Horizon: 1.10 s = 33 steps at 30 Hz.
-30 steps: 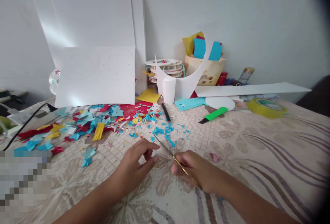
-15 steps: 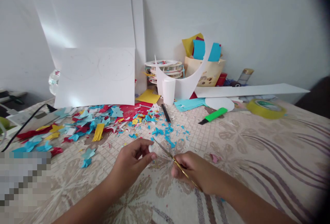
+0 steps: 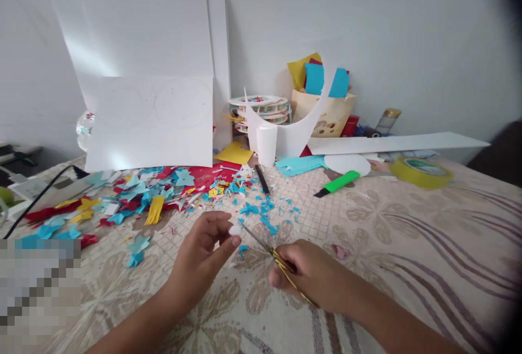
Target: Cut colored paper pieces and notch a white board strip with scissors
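A small white piece is pinched between the thumb and fingers of my left hand. My right hand grips gold-handled scissors, whose blades point up and left, with their tips just right of the white piece. The blades look nearly closed. A small blue scrap lies on the patterned tablecloth below the blade tips. Beyond the hands are more blue scraps and a black pen.
Coloured paper cutouts cover the left side. White boards lean at the back left, near a white cup. A green cutter, yellow tape and a long white strip lie to the right.
My left hand has shifted slightly left and turned, showing more of the white piece. A blue scrap now shows on the cloth between the hands. The scissors have moved slightly.
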Each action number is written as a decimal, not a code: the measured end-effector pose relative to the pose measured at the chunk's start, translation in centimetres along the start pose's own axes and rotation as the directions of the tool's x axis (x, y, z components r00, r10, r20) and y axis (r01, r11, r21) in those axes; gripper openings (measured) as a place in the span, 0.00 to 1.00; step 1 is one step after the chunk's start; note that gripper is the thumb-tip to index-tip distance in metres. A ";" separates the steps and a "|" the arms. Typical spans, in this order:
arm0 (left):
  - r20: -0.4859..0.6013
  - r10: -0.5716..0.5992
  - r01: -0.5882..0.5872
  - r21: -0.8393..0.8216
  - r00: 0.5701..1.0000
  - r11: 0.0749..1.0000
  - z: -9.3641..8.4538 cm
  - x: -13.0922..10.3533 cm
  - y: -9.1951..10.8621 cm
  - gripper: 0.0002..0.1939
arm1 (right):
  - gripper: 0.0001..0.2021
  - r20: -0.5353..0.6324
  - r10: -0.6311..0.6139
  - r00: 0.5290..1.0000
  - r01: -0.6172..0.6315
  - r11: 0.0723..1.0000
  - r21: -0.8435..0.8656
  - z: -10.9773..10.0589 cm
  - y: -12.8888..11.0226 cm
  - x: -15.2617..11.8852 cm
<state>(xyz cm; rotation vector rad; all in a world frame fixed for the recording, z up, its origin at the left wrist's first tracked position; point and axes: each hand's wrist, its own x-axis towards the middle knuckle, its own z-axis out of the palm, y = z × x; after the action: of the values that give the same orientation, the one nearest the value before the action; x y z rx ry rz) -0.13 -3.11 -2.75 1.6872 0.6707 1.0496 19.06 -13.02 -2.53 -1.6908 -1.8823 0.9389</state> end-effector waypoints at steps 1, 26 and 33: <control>-0.016 -0.008 0.008 -0.002 1.000 1.000 0.0 0.0 0.0 0.11 | 0.21 -0.006 -0.002 1.000 0.002 1.000 -0.023 0.0 0.1 0.0; 0.035 -0.194 0.196 -0.251 0.980 0.948 -0.1 -0.1 0.9 0.05 | 0.19 0.000 -0.029 1.000 0.029 0.998 -0.047 0.2 0.5 -0.1; 0.057 -0.232 0.237 -0.350 0.971 0.906 0.4 -0.2 1.8 0.03 | 0.20 -0.013 -0.045 0.999 0.044 0.998 -0.051 0.3 0.3 0.0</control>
<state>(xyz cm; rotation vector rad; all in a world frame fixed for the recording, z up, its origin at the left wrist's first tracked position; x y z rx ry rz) 0.07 -4.12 -1.21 1.2650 0.6154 0.9221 19.00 -13.05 -2.95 -1.6731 -1.9420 0.8669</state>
